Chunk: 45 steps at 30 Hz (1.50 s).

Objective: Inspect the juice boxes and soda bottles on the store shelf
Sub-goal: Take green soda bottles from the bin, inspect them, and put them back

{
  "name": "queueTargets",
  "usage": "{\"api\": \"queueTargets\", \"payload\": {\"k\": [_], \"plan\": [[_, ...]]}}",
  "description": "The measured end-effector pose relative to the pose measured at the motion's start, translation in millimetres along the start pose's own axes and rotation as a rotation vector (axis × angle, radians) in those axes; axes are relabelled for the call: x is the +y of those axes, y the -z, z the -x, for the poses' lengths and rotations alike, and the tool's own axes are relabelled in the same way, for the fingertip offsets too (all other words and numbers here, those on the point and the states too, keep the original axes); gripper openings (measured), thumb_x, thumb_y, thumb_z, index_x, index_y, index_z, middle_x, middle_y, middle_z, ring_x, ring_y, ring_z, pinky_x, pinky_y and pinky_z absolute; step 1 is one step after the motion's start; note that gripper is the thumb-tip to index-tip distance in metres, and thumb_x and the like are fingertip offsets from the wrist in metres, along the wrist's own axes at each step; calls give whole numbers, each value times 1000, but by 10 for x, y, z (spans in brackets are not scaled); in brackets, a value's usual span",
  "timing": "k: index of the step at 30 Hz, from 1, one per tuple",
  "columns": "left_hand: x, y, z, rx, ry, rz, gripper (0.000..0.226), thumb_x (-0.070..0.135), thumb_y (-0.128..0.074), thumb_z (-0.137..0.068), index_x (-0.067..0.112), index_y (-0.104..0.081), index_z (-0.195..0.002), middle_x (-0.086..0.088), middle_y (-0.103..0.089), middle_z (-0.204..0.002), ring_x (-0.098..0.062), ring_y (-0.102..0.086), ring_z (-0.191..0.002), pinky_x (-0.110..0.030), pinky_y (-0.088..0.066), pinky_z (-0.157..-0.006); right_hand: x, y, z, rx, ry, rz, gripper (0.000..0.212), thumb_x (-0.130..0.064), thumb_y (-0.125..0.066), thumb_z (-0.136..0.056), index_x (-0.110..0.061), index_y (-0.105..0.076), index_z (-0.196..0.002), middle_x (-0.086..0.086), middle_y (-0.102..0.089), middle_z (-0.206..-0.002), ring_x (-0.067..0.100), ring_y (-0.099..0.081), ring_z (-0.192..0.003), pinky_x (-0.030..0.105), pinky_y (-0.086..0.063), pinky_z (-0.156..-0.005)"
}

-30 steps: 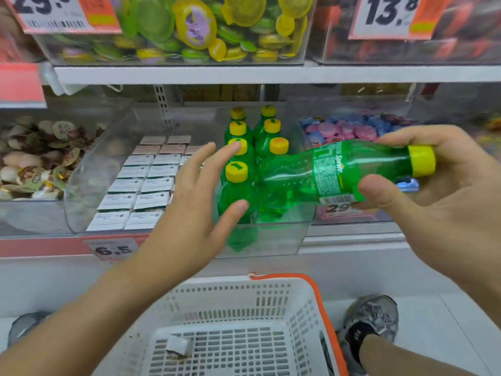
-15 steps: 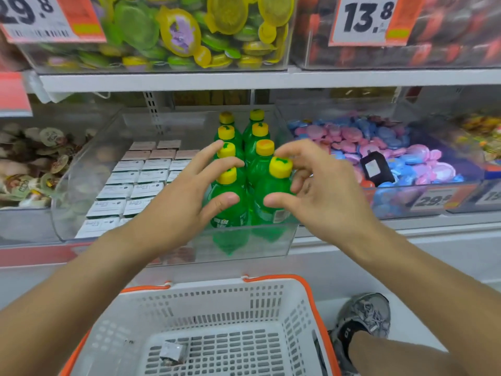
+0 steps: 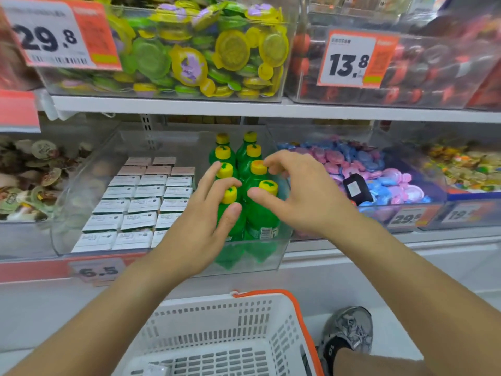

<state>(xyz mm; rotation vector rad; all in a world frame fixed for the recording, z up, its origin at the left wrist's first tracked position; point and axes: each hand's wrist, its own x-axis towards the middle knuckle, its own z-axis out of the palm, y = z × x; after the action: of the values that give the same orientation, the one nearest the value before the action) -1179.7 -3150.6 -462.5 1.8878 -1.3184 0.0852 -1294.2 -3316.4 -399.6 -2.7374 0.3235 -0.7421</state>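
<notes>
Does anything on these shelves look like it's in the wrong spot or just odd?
Yes: a small black item with a white label lies on top of the pink and blue candies in the bin right of the green soda bottles. It matches nothing around it, so it looks misplaced. The bottles stand upright and the juice boxes sit in tidy rows.

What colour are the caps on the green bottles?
Yellow. The caps on the green bottles carry a small green mark on top, seen best in the head view.
</notes>
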Motion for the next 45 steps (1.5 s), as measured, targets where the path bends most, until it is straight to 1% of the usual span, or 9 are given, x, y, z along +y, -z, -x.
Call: {"api": "queueTargets", "payload": {"k": [9,14,20,23,28,32,37,41,45], "plan": [[41,21,21,-22,58,-7,36,55,-30,-97,49,-32,-133,30,10,-159,-5,-23,-144,-35,-52,-88,-41,83,-790,-335,-132,161,55,-47,-74,-83,-14,-66,-126,4,-68,-120,23,-62,-113,29,-47,-93],[115,56,32,-50,118,-25,34,58,-28,-95,56,-28,-130,37,15,-154,11,-31,-125,-39,-58,-70,101,-19,-823,-383,-139,103,40,-46,-84,-74,-14,-74,-96,-1,-64,-77,22,-56,-83,28,-43,-72],[119,75,52,-53,84,-19,35,58,-25,-98,54,-29,-132,34,12,-156,1,-35,-133,-33,-56,-74,182,-48,-565,3,-99,-156,41,-30,-83,-79,-17,-73,-117,-9,-69,-85,3,-60,-69,21,-51,-78],[95,52,47,-27,53,0,38,61,-23,-97,49,-33,-132,32,8,-158,1,-28,-140,-36,-55,-83,111,27,-411,365,134,-193,35,-23,-81,-82,-14,-73,-115,-8,-68,-94,20,-66,-83,42,-55,-84],[74,37,14,-4,85,53,41,60,-29,-96,43,-39,-132,26,6,-160,5,-5,-148,-41,-39,-108,-127,461,-163,843,402,-262,27,-5,-72,-90,5,-63,-114,12,-66,-103,32,-67,-93,45,-53,-91],[467,206,104,363,84,69,52,51,-37,-96,16,-44,-134,-4,-3,-164,-5,-2,-151,-26,-18,-119,-559,757,129,876,450,-491,21,-4,-53,-99,-6,-47,-119,26,-53,-112,38,-66,-100,50,-53,-87],[1227,114,692,300,27,353,56,62,-49,-89,34,-40,-137,3,-36,-151,-8,-40,-139,-21,-38,-105,-858,475,873,631,-29,-882,11,-20,-61,-96,-19,-61,-107,11,-74,-101,20,-74,-87,32,-58,-79],[1377,-347,1301,31,398,609,67,72,-57,-65,71,-26,-124,33,-60,-120,6,-69,-89,-20,-55,-73,-857,61,1469,331,-548,-1075,30,-50,-76,-79,-26,-73,-98,4,-78,-98,18,-75,-93,31,-58,-83],[1357,-730,1783,26,664,878,64,59,-63,-61,61,-45,-122,26,-72,-106,-6,-74,-88,-29,-58,-75,-819,-235,1876,173,-896,-1207,24,-31,-74,-71,-18,-78,-91,10,-79,-92,27,-74,-92,40,-55,-87]]}}
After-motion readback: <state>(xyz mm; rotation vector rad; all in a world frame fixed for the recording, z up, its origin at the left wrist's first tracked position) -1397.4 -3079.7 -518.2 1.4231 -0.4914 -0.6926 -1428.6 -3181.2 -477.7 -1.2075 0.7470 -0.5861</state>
